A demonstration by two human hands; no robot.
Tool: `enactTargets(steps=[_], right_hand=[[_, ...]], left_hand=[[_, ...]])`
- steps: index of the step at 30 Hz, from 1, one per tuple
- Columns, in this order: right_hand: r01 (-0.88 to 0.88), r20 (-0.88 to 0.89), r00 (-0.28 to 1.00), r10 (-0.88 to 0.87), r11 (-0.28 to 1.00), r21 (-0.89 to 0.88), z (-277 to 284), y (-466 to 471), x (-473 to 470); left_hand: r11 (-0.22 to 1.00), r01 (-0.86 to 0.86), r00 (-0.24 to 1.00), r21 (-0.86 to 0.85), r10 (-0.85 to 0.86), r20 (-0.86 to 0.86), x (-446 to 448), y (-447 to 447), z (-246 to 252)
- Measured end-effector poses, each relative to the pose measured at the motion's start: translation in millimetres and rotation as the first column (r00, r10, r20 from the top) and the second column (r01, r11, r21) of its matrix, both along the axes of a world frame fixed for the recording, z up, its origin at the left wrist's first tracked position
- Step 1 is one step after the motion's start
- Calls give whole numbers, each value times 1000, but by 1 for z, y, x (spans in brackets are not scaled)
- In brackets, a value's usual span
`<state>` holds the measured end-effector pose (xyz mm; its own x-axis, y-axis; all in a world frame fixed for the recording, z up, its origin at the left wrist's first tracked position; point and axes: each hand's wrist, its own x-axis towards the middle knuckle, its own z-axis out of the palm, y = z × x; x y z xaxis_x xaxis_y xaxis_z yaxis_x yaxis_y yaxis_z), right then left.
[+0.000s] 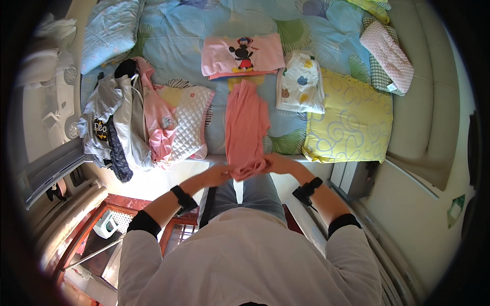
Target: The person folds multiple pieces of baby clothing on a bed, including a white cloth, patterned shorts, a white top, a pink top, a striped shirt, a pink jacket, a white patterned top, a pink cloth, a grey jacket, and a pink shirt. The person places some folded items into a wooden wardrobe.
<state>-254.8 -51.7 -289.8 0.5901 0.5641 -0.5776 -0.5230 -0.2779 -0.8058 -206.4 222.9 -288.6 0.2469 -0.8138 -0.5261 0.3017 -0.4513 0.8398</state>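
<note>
A coral-pink garment (246,118), apparently a pair of trousers folded lengthwise, lies over the near edge of the bed. Its near end is bunched up between my hands, just off the mattress edge. My left hand (219,175) grips the bunched end from the left, while my right hand (282,164) holds it from the right; both are slightly blurred, and the fingertips are partly hidden by cloth. Beyond the garment sits a folded pink top (243,55) with a cartoon mouse print. A folded white cloth (301,82) with animal prints lies to its right.
On the left are a heap of grey and pink clothes (128,114) and a white quilted pillow (187,122). A yellow pillow (350,118) lies right, with a pink dotted cloth (387,53) beyond it. The blue patterned bedsheet (168,46) runs underneath. A padded headboard (428,88) borders the right.
</note>
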Motion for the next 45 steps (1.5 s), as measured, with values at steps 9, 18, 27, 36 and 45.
enactTargets(steps=[9, 18, 27, 36, 45], right_hand=[[814, 215, 561, -799, 580, 32, -133, -9, 98], [268, 689, 675, 264, 783, -562, -153, 66, 11], [384, 641, 750, 163, 682, -623, -162, 84, 23], [407, 342, 889, -304, 868, -286, -99, 17, 83], [89, 24, 996, -88, 996, -29, 57, -103, 136]], left_hand=[[716, -673, 726, 184, 687, -18, 109, -38, -160], [638, -532, 839, 556, 485, 246, 5, -18, -245], [606, -577, 468, 548, 795, -387, 43, -37, -192], [565, -819, 573, -96, 816, -80, 100, -64, -121], [974, -62, 993, -218, 82, 85, 122, -116, -83]])
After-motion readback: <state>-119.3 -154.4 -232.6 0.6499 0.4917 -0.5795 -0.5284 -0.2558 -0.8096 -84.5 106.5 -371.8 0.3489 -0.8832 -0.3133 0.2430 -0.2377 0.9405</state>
